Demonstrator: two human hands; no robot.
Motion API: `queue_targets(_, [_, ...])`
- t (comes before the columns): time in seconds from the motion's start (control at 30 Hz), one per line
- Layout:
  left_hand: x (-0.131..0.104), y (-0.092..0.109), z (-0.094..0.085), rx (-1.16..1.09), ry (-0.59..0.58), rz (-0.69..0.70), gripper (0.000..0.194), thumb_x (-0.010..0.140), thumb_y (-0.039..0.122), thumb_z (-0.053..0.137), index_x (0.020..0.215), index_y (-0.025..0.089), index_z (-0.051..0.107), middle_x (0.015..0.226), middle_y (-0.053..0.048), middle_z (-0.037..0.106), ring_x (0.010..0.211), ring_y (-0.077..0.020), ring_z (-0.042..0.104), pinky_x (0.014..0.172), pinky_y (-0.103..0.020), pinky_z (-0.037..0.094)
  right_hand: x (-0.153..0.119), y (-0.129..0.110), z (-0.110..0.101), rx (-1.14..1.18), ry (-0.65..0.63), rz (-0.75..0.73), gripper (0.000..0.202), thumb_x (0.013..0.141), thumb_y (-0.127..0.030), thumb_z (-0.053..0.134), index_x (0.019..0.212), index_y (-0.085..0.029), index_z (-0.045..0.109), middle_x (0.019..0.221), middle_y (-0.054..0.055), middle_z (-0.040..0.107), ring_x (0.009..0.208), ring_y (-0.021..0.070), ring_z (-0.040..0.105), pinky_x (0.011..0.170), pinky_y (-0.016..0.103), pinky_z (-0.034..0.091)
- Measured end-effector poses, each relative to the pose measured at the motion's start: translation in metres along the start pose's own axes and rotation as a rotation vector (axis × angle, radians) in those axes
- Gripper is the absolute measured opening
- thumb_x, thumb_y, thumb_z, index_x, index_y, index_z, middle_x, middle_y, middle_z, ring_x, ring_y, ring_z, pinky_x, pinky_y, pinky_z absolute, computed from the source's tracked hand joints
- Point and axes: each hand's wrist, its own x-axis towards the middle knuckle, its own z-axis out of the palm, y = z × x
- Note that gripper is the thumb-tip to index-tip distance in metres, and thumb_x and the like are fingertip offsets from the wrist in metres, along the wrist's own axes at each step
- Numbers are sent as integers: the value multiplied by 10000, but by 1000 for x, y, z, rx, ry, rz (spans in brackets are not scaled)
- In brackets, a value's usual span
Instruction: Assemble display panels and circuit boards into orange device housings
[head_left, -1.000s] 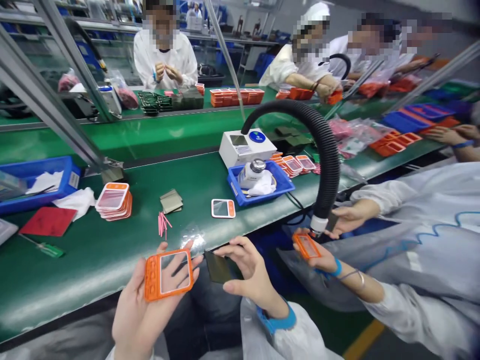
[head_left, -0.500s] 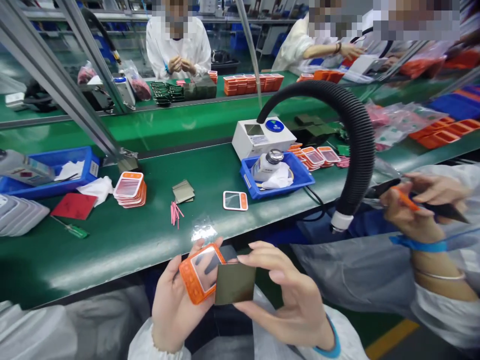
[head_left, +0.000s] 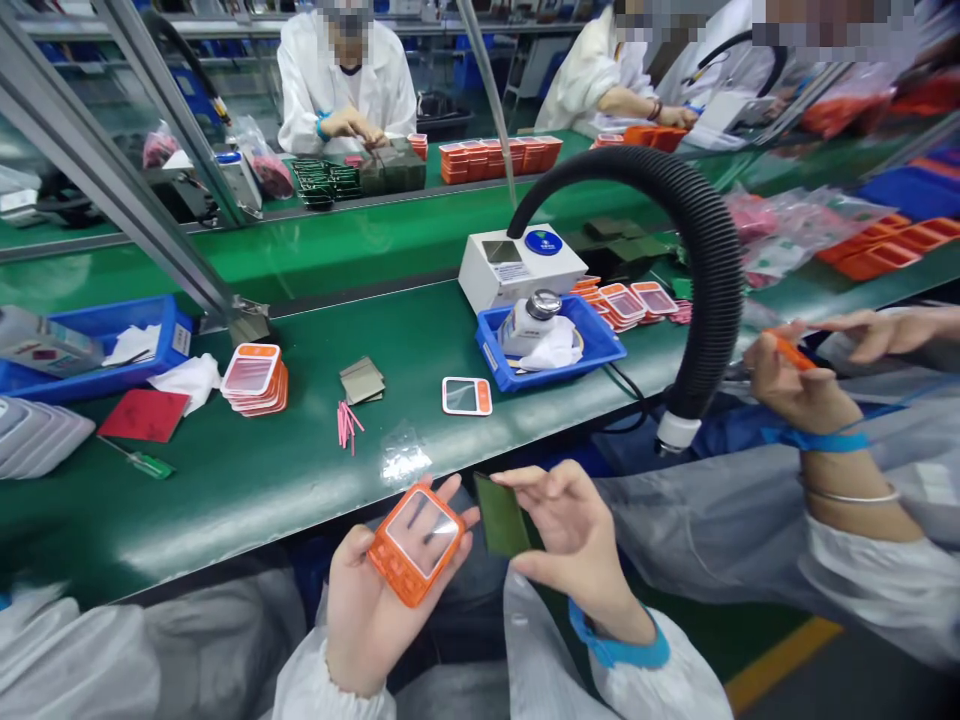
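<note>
On the palm and fingers of my left hand (head_left: 367, 610) rests an orange plastic housing (head_left: 416, 542) with a clear window, my fingers showing through it. My right hand (head_left: 577, 530) pinches a thin dark-green square panel (head_left: 502, 515) by its edges, thumb below and fingers above. The panel is tilted and held just right of the housing, apart from it. Both hands are in front of the bench's near edge. Beyond them on the bench lie a white-and-orange cover (head_left: 466, 396), a small pile of square panels (head_left: 362, 380) and several pink strips (head_left: 346, 427).
A stack of covers (head_left: 255, 380), a red sheet (head_left: 144, 415) and a green screwdriver (head_left: 150, 464) lie left. A blue tray (head_left: 551, 372) holds a bottle. A black flexible hose (head_left: 712, 270) arches over the bench's right side. A co-worker's hands (head_left: 817, 380) are close at right.
My right hand has drawn the panel away to the right and turned it more edge-on. The housing in my left hand has tilted and shows its window fully.
</note>
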Motion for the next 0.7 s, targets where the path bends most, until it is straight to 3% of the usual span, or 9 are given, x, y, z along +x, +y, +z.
queue_targets(0.1, [1,-1,-3,19,64,0,567,803,280,361,1300,96,566,1424,-86,502,1330,-300,436,1100,-355,341,-8,30,-29,-63,129,117,476,660,-463,803,832,-255,411,1018,109,735,921,267,715,774,445,597])
queue_targets(0.2, [2,-1,-6,5,123,-11,551,793,296,399,1274,112,594,1394,-78,539,1310,-313,458,1091,-357,355,-21,57,-71,-180,323,187,445,659,-418,807,759,-233,415,944,108,749,829,245,732,737,414,600])
queue_targets(0.4, [12,-12,-12,-43,266,-91,463,770,292,450,1128,122,690,1197,-101,687,1171,-310,591,1030,-396,414,-46,83,-148,-454,696,212,583,484,-449,865,691,-234,364,843,74,727,823,249,711,795,445,569])
queue_targets(0.5, [18,-21,-15,-32,344,-125,430,762,263,462,1085,116,704,1150,-115,703,1128,-317,614,1007,-411,425,-52,81,-164,-571,736,244,579,475,-446,860,720,-236,380,921,93,716,862,273,694,835,493,544])
queue_targets(0.7, [23,-31,-23,-16,471,-142,395,758,220,478,1064,85,689,1115,-151,705,1065,-336,641,975,-451,438,-49,62,-174,-762,696,296,521,511,-432,834,748,-247,409,1003,84,703,943,314,660,866,500,507])
